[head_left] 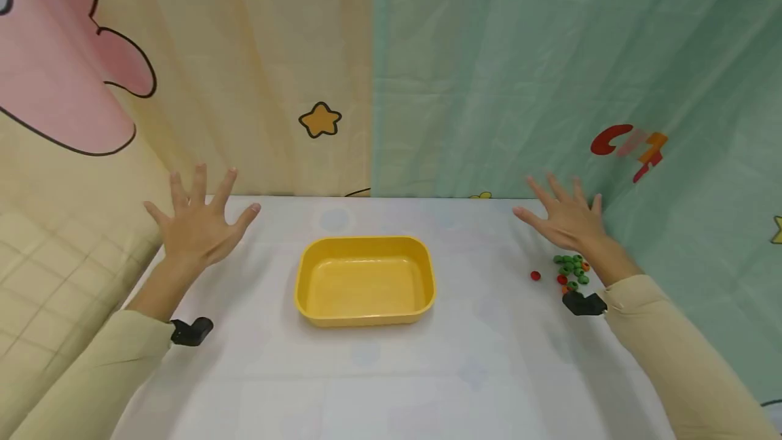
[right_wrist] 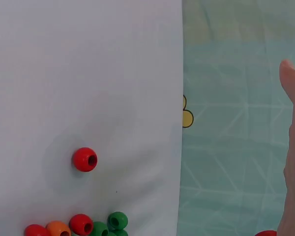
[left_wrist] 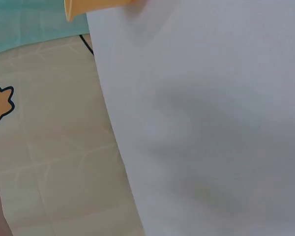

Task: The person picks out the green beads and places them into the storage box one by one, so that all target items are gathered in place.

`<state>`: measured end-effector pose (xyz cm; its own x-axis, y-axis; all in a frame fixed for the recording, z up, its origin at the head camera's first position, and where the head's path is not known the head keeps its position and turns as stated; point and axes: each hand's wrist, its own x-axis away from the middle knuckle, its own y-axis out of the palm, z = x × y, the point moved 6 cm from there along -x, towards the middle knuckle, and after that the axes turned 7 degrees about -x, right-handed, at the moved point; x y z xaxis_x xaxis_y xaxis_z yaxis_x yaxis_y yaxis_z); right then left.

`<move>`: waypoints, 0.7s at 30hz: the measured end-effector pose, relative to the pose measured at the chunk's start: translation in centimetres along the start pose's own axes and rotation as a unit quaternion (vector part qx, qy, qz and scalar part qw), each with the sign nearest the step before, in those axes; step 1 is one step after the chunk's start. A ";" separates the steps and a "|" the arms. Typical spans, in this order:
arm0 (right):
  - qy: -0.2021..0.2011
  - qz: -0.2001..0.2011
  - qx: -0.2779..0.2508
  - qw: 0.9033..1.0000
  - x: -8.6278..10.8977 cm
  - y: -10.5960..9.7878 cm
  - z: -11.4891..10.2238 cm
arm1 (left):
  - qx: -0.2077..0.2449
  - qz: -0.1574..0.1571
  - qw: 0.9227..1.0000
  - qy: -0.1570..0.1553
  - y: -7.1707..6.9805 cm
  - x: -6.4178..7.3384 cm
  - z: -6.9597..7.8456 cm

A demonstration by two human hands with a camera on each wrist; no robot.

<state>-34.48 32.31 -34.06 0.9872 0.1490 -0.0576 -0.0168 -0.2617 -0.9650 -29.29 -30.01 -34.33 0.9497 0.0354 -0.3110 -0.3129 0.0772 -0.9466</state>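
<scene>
My left hand (head_left: 198, 228) is held up over the left side of the table, fingers straight and spread, holding nothing. On the other side my right hand (head_left: 568, 219) is likewise raised with fingers fanned out and nothing in it. A yellow rectangular tray (head_left: 366, 280) sits between the two hands, with nothing inside. Near the right wrist lies a loose group of green beads (head_left: 567, 267), with a few red and orange ones among them. One red bead (right_wrist: 84, 160) rests apart from the group; its hole shows in the right wrist view.
The white table (head_left: 366, 386) ends at a back edge against a printed curtain (head_left: 452, 87), beige on the left and green on the right. Black wrist cameras (head_left: 192, 332) sit at both cuffs. More curtain hangs along both sides.
</scene>
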 end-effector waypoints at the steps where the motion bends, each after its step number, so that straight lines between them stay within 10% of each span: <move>1: 0.001 -0.002 0.001 1.000 0.2 0.0 0.3 | 0.003 0.001 1.000 0.003 0.0 0.1 0.2; 21: -0.037 0.011 -0.015 0.999 3.8 -0.9 4.8 | 0.166 -0.049 0.985 0.029 2.4 7.3 5.5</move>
<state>-31.51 37.72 -34.68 0.9722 0.2128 -0.0981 -0.0321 -0.2938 -0.9553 -23.14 -24.07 -38.36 0.9717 -0.0449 -0.2321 -0.1956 0.3983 -0.8962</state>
